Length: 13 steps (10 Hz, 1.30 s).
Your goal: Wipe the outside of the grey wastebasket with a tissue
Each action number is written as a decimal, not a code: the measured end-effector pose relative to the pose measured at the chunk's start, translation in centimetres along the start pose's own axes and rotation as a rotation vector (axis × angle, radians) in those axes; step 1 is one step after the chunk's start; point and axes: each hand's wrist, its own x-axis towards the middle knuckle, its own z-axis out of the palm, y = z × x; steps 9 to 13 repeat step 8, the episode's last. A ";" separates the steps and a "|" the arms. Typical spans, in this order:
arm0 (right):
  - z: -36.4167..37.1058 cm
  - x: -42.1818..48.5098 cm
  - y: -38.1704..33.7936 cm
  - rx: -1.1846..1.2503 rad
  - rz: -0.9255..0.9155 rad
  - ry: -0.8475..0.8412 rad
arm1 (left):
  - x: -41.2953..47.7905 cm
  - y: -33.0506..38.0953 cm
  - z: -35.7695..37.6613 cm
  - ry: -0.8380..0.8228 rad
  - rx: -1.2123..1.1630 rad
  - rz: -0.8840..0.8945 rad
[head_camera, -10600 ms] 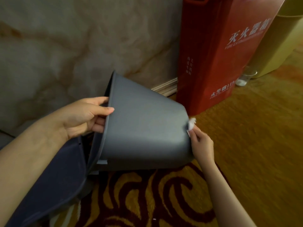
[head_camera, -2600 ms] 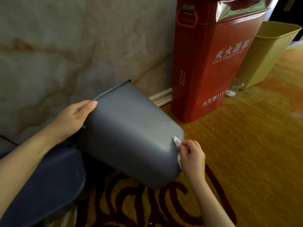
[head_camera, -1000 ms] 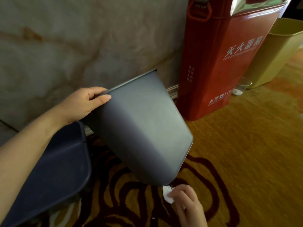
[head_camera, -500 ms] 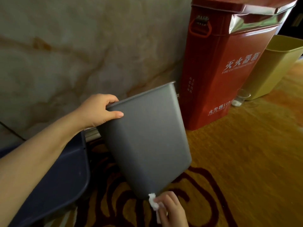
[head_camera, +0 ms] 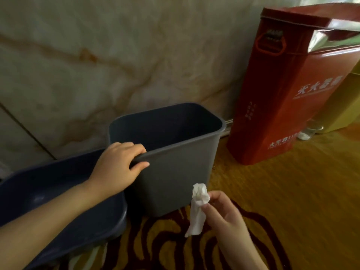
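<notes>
Grey wastebasket upright on patterned carpet, near marble wall, just right of dark blue bin. Left hand curled tight over near rim, steadying. Right hand pinching crumpled tissue just off lower right corner, contact unclear. Best kept braced at rim while wiping near side with firm flat strokes, top to base. Red fire-extinguisher box close on right, crowding that side; yellow bin and clear cup beyond.
</notes>
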 end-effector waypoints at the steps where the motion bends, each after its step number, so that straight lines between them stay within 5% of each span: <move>1: 0.7 0.9 -3.8 -0.003 -0.081 -0.025 | -1.2 -0.5 -0.1 -0.185 -0.062 -0.005; 2: 1.3 2.4 -8.2 -0.022 -0.212 -0.054 | -0.9 -0.1 -0.6 -0.413 -0.219 -0.062; 4: 5.9 9.4 -13.6 -0.148 -0.182 -0.121 | 2.8 1.5 -2.1 -0.203 -0.994 -0.309; 5: 7.6 13.5 -14.1 -0.359 -0.025 -0.089 | 4.7 0.7 -2.5 -0.127 -1.082 -0.598; 7: 9.5 17.8 -11.5 -0.960 0.314 -0.160 | 6.9 -0.7 -1.4 -0.497 -0.890 -0.814; 8: 9.8 18.0 -12.0 -1.059 0.481 -0.216 | 7.7 -0.8 -2.0 -0.643 -0.711 -0.799; 13: 9.8 18.0 -12.0 -1.059 0.481 -0.216 | 7.7 -0.8 -2.0 -0.643 -0.711 -0.799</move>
